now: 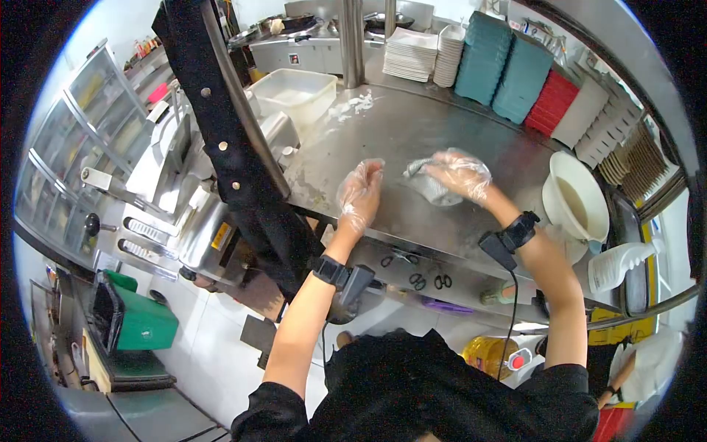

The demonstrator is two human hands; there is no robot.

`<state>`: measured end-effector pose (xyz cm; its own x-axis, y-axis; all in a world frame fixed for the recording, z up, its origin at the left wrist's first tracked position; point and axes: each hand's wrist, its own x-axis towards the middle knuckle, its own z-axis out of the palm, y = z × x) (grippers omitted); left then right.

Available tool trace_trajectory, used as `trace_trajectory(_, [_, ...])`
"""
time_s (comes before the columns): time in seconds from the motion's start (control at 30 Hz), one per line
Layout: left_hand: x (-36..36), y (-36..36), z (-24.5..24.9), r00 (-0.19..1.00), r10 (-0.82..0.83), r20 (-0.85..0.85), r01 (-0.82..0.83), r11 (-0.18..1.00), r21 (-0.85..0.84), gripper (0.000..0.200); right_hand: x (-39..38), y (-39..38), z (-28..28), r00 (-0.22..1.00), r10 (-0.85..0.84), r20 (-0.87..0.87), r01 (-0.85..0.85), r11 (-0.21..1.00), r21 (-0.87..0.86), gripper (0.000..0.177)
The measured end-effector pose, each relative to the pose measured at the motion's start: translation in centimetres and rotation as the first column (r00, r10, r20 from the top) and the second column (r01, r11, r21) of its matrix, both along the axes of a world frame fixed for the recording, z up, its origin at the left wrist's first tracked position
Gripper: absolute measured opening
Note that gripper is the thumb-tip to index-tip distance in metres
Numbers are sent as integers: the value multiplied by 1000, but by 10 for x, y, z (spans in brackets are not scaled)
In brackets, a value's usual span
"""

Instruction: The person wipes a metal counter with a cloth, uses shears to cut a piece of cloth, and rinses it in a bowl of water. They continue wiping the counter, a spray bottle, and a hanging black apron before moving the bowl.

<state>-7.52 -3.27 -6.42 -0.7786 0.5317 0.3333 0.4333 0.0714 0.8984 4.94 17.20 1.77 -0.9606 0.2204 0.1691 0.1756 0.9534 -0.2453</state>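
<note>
My right hand (462, 174), in a clear plastic glove, grips a crumpled greyish-white cloth (440, 194) against the steel tabletop (331, 158). Part of the cloth bulges out below the palm, and another corner sticks out to the left of the fingers. My left hand (361, 193) wears the same kind of glove and hovers near the table's front edge, left of the cloth and apart from it. Its fingers are curled together, and nothing shows in them. Both wrists carry black strapped-on devices.
A white plastic tub (298, 96) stands at the back left, beside white scraps (351, 106). Stacked white plates (410, 55) and teal trays (482, 59) line the back. At right are a white basin (574, 195) and a spray bottle (618, 265). Scissors (417, 281) lie on the lower shelf.
</note>
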Motion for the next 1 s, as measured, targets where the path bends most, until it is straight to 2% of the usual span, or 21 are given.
trace_trajectory(0.03, [4,-1,4,1000,-5,-11,5,1000,-8,23,-3,0,-1,991,-63,114,71,995,-69,43])
trace_trajectory(0.07, [7,-2,7,1000,-11,-20,11,1000,-17,22,-7,8,-4,996,-30,88,34,999,-41,49])
trace_trajectory(0.13, [7,-1,4,999,-10,-37,9,1000,-17,22,-15,32,-2,981,-175,84,191,939,-284,54])
trace_trajectory(0.17, [6,0,3,998,-2,-58,2,1000,-13,21,-14,44,-9,976,-218,-15,194,896,-400,60])
trace_trajectory(0.23, [9,-2,7,995,18,-100,-19,1000,-7,21,-10,45,-1,944,-318,-90,315,948,-43,69])
trace_trajectory(0.27, [11,-3,10,989,41,-142,-41,999,1,21,-6,47,5,942,-331,45,331,944,18,82])
trace_trajectory(0.33, [4,6,-9,986,48,-159,-40,998,50,21,7,9,21,946,-275,168,253,957,142,89])
trace_trajectory(0.37, [0,10,-20,982,56,-180,-39,995,96,21,7,8,14,947,-188,262,151,976,155,94])
trace_trajectory(0.43, [7,10,-14,968,78,-238,-58,994,89,20,2,0,2,919,-140,369,84,983,163,94])
trace_trajectory(0.47, [11,9,-9,948,104,-300,-82,993,84,20,-3,2,-9,914,-129,384,75,985,152,93])
trace_trajectory(0.57, [10,3,-10,946,60,-318,-51,998,37,16,-8,-3,-19,908,-79,411,11,986,166,89])
trace_trajectory(0.67, [12,3,-3,961,58,-272,-61,998,0,14,-6,-12,-19,916,158,368,-192,980,57,68])
trace_trajectory(0.7, [12,4,-4,962,77,-260,-86,996,-22,14,-1,-14,-40,958,216,187,-252,949,191,55])
trace_trajectory(0.77, [9,7,-10,955,82,-285,-85,996,1,14,1,-43,-22,978,76,195,-100,988,121,43])
trace_trajectory(0.8, [9,8,-9,947,95,-306,-94,995,18,14,5,-51,-28,995,85,-52,-76,985,158,38])
trace_trajectory(0.87, [12,4,-9,958,76,-277,-76,997,11,15,15,-45,-26,987,33,-159,-25,998,51,37])
trace_trajectory(0.9, [12,3,-7,954,74,-291,-73,997,16,16,23,-47,3,992,-80,96,97,976,-196,46])
trace_trajectory(0.93, [12,3,-7,950,71,-305,-68,997,21,17,29,-29,-8,992,-126,-11,121,967,-226,48])
trace_trajectory(0.97, [12,2,-6,950,63,-305,-59,998,21,17,39,-10,-15,963,-52,-264,27,995,-98,38])
trace_trajectory(1.0, [12,2,-6,937,73,-341,-66,997,32,17,49,-1,5,979,-162,-126,156,986,-53,37])
